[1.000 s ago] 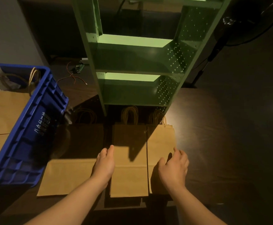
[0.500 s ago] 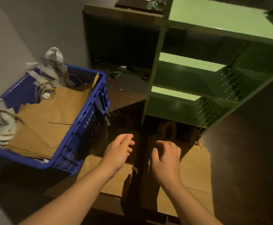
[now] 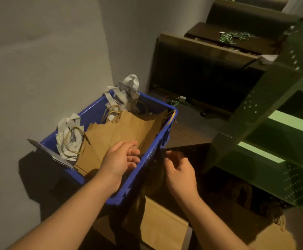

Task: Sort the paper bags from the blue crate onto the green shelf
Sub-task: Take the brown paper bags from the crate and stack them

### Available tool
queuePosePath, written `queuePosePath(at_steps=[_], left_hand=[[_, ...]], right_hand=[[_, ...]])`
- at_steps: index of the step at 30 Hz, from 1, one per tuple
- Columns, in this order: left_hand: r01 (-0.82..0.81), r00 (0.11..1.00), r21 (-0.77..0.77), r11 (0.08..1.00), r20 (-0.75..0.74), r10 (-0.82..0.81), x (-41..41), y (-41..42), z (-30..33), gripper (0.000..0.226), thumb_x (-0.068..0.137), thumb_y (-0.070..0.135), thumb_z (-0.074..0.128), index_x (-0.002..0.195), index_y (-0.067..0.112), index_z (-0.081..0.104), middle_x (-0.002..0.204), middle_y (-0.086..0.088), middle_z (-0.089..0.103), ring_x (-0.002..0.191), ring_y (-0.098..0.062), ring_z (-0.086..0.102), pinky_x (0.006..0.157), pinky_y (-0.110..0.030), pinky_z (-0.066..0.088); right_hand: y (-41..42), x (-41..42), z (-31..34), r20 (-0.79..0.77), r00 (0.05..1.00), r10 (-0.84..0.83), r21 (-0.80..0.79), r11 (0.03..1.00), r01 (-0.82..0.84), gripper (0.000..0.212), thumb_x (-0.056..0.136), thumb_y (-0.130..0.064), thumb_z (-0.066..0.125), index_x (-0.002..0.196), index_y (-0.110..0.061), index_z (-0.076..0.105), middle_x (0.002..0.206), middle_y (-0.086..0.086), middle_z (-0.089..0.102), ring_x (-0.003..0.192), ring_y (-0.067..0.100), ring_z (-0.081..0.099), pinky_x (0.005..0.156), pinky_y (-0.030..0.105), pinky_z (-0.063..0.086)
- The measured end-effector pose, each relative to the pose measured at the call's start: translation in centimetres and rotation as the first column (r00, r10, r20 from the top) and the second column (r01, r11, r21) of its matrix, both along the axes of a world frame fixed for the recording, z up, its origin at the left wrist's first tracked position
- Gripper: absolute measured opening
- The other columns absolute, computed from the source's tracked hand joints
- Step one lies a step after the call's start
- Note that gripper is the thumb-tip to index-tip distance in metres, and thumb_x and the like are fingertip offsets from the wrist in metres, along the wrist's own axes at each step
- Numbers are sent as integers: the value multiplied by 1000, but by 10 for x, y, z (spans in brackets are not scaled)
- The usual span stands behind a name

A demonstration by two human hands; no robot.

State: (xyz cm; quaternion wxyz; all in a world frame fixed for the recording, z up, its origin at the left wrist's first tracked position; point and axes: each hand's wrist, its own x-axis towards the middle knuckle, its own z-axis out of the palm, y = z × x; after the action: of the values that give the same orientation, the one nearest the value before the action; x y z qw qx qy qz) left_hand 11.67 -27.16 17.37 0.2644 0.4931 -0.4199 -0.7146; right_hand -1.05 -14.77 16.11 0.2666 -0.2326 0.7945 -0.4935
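We found the left hand [image 3: 121,159] over the blue crate [image 3: 158,141], fingers loose and apart, holding nothing. The brown paper bags [image 3: 121,130] lay flat in the crate just beyond its fingertips, long axes running away from the hand, twine handles pointing to the far wall. The right hand [image 3: 180,170] hovered just outside the crate's near rim, fingers relaxed, empty. The green shelf [image 3: 266,112] stood to its right, with further flat bags [image 3: 163,224] below its wrist.

Bags [image 3: 121,130] in crate [image 3: 152,152] (shelf [image 3: 266,109] right).
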Motion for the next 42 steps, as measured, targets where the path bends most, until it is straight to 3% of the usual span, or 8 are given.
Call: queuePosePath(at_steps=[9,13,18,23,29,32,36,42], left_hand=[[-179,963,263,948,244,114,21,-79,-33,49,102,38,56,145,16,52,145,-15,55,129,-36,55,100,-45,50],[-352,886,289,890,411,217,20,-102,-74,85,59,67,59,129,19,61,118,-15,68,106,-39,66,90,-53,55],[-353,720,57,934,654,233,6,-98,-54,73,97,58,48,154,17,30,159,-14,26,142,-41,31,112,-59,37],[-246,670,-50,968,713,207,8,-103,-66,78,98,61,43,158,19,19,166,-8,12,148,-40,17,118,-58,28],[-197,682,-98,975,701,209,19,-107,-74,78,97,57,48,160,20,22,163,-11,31,145,-39,27,112,-59,35],[-196,733,-80,977,650,200,19,-106,-70,76,98,53,50,163,27,20,164,-11,29,149,-39,22,117,-61,30],[-192,696,-63,979,695,181,19,-110,-65,75,98,53,50,160,18,26,166,-11,27,149,-39,22,117,-60,29],[-303,804,22,953,543,242,20,-133,-78,85,79,59,51,155,28,32,152,-11,45,136,-40,42,106,-64,43]], right_hand=[[-72,11,5,27,994,110,-50,993,-108,15,102,-26,56,113,-37,60,109,-20,63,101,0,62,85,21,54],[-85,15,-3,21,997,74,-41,996,-73,17,101,-24,57,109,-39,58,107,-19,63,99,1,62,90,27,57],[-100,3,-11,-121,987,-109,-11,994,109,29,97,-18,65,123,-27,55,116,-8,55,96,6,59,84,26,56],[-119,-18,-12,27,938,-346,-43,937,347,52,93,-17,72,135,-16,42,107,-5,51,96,11,57,89,33,53],[-128,-32,-24,-20,972,-233,71,970,234,6,105,-25,51,105,-20,54,91,0,63,82,16,65,68,32,54],[-132,-30,-30,-107,977,-185,58,980,192,12,103,-26,50,92,-31,52,95,1,63,89,21,64,81,45,57],[-130,-26,-26,-156,978,-139,51,988,148,10,103,-20,52,98,-16,59,100,1,53,85,4,49,73,16,39],[-123,-16,-23,-135,974,-184,-131,977,167,13,105,-22,47,97,-24,57,90,-1,63,82,17,59,69,32,48]])
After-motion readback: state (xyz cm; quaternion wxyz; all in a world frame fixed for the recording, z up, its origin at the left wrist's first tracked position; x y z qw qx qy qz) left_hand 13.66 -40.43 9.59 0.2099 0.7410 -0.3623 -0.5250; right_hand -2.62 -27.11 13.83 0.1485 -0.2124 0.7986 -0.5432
